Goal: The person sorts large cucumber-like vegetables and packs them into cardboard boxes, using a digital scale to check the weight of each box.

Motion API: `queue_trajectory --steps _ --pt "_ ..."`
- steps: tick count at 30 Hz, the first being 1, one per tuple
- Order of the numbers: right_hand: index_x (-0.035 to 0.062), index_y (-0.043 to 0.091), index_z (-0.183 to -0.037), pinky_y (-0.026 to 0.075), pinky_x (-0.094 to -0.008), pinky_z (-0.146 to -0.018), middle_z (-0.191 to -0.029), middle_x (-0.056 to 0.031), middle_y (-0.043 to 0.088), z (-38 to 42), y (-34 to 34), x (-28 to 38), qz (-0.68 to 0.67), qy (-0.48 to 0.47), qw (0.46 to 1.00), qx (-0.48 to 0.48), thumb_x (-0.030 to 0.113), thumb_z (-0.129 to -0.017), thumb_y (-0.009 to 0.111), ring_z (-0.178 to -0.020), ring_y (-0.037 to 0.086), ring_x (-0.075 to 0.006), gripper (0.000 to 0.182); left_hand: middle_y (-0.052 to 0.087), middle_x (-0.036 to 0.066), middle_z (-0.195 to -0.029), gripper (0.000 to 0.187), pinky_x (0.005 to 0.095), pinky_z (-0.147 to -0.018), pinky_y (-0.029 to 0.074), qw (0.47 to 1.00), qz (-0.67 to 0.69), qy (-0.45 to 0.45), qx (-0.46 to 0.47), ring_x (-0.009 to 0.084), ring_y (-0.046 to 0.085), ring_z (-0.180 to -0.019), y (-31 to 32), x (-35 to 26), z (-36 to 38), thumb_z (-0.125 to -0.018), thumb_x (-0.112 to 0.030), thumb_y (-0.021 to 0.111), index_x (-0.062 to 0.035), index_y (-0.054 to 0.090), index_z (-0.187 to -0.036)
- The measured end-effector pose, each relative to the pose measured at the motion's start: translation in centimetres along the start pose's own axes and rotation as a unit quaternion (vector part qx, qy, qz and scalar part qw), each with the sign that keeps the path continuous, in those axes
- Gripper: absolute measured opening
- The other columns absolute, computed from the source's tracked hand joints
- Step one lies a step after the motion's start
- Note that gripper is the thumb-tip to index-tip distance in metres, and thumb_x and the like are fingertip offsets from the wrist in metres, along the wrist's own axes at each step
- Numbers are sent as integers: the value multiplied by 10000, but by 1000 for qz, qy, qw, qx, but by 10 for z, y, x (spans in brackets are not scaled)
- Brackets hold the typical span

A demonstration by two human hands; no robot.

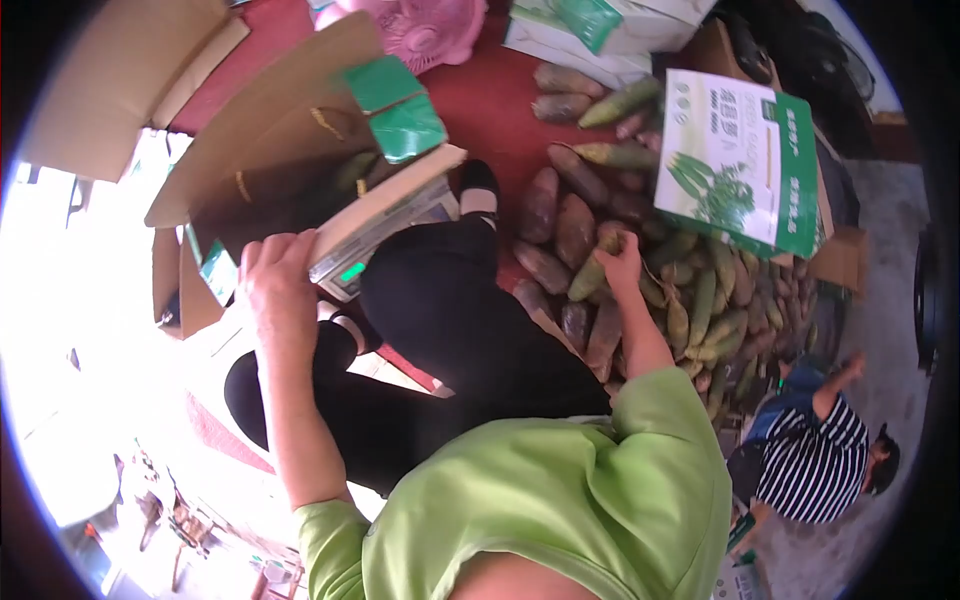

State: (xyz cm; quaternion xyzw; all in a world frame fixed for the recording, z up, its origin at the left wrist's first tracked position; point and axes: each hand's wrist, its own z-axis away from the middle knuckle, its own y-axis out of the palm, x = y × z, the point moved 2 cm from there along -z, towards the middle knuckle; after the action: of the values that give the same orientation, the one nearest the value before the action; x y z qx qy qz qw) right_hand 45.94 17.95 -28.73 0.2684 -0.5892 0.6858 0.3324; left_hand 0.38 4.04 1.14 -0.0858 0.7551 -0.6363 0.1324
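My right hand (pixel 622 262) grips the end of a green radish (pixel 587 281) lying among the heap of radishes (pixel 575 230). Some radishes around it are dark reddish brown, others green. My left hand (pixel 275 275) has its fingers curled over the near edge of an open cardboard carton (pixel 270 130) with green flaps. Inside the carton, a few radishes show dimly in shadow. Against the carton's right side, by my left hand, is a scale (pixel 385 240) with a lit green display.
A white and green printed carton (pixel 720 165) lies on the heap at the right. A pink plastic basket (pixel 430 30) and more white cartons (pixel 610 35) are at the back on the red floor covering (pixel 500 110). A person in a striped shirt (pixel 810 460) is at the lower right.
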Motion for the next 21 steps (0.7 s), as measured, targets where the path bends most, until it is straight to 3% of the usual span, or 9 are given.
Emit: queue_trajectory --steps 4,6,8,11,13,17,19,20,21 --pt "57 495 -1128 452 -344 -872 -1074 -130 607 13 -15 95 64 27 998 -7 56 -655 740 -1030 581 -258 532 619 23 -931 293 353 -795 428 1000 -4 -11 16 233 547 -894 0 0 3 -735 -51 555 -123 672 -994" --pt "47 483 -1130 463 -331 -851 -1066 -111 588 3 -20 107 -34 -65 997 5 -4 -679 718 -1005 578 -219 512 617 20 -937 294 350 -795 426 1000 -4 -19 20 231 544 -899 -1 1 4 -738 -54 557 -124 670 -1000" --pt "38 474 -1134 469 -327 -843 -1068 -103 571 0 -32 173 -107 -90 990 2 -17 -695 709 -993 574 -206 501 608 16 -924 292 343 -794 421 999 -15 -17 33 224 539 -901 0 0 4 -744 -60 555 -125 667 -1005" --pt "10 443 -1155 484 -320 -836 -1078 -87 527 0 -47 275 -260 -188 947 7 -43 -714 703 -972 565 -188 514 598 14 -896 278 342 -789 422 999 -9 -16 28 219 538 -893 -3 -1 4 -747 -67 553 -123 665 -995" --pt "15 442 -1149 489 -310 -839 -1075 -93 526 2 -55 333 -249 -273 929 -9 -50 -706 710 -978 564 -183 521 596 13 -888 271 344 -787 424 999 -12 -17 26 218 539 -892 -4 -1 4 -748 -72 552 -127 665 -989" --pt "29 447 -1131 517 -315 -813 -1064 -94 535 8 -36 421 -373 -379 844 64 -35 -688 728 -941 586 -186 529 593 15 -877 262 348 -786 433 1000 -19 -10 18 221 540 -898 -1 0 4 -747 -80 552 -142 665 -976" --pt "17 426 -1177 524 -346 -814 -1076 -116 528 18 -9 452 -385 -393 829 100 -80 -689 708 -975 578 -213 573 598 19 -886 269 348 -790 437 1000 -25 2 19 227 541 -904 -1 2 4 -746 -80 551 -153 667 -977" --pt "37 456 -1163 533 -326 -768 -1053 -104 555 24 7 463 -392 -355 838 133 -31 -672 743 -945 588 -186 572 605 22 -900 293 348 -790 447 1000 -24 15 14 238 544 -909 0 5 3 -729 -56 559 -154 668 -983" --pt "34 494 -1133 526 -317 -747 -1015 -99 578 24 24 467 -272 -419 863 74 55 -661 772 -935 593 -190 548 610 28 -910 320 353 -782 458 999 -22 18 23 249 547 -912 -1 5 2 -714 -21 560 -152 669 -985"
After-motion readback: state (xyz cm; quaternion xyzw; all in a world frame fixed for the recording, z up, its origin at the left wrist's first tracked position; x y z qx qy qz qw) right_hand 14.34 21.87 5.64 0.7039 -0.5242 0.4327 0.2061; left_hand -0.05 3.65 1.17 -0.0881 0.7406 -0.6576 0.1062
